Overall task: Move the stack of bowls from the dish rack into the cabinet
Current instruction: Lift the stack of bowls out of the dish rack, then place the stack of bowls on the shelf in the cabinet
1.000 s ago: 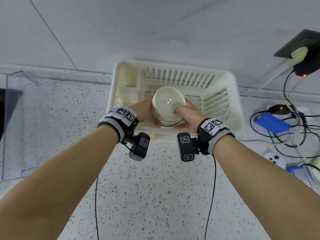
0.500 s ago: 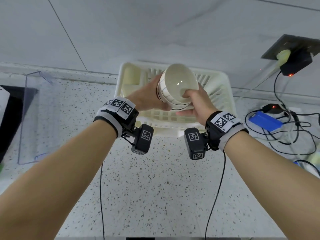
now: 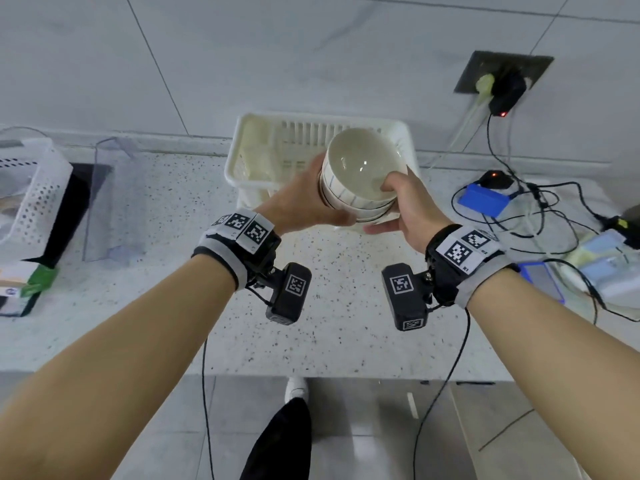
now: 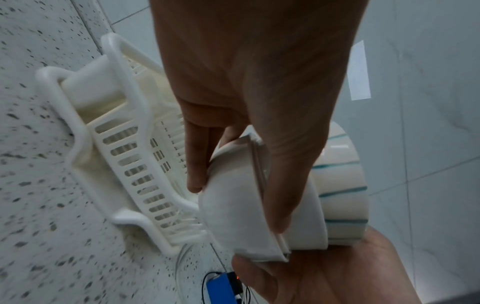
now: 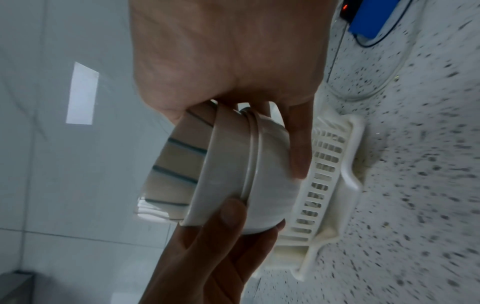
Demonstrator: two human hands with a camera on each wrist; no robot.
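Observation:
A stack of white bowls, the top one with blue stripes on its side, hangs in the air above the cream dish rack. My left hand grips its left side and underside. My right hand grips the right side, thumb hooked over the rim. In the left wrist view the stack of bowls lies tilted between my fingers, with the rack below. In the right wrist view my fingers wrap the stack of bowls from both sides, above the rack. No cabinet is in view.
The speckled counter runs to a front edge with floor beyond. A blue box and tangled black cables lie to the right, under a wall socket. A clear plastic stand and a white perforated basket sit left.
Both hands have lifted the stack of bowls up out of the rack and carried it to the right and toward me. The head view has pulled back, showing the counter's front edge.

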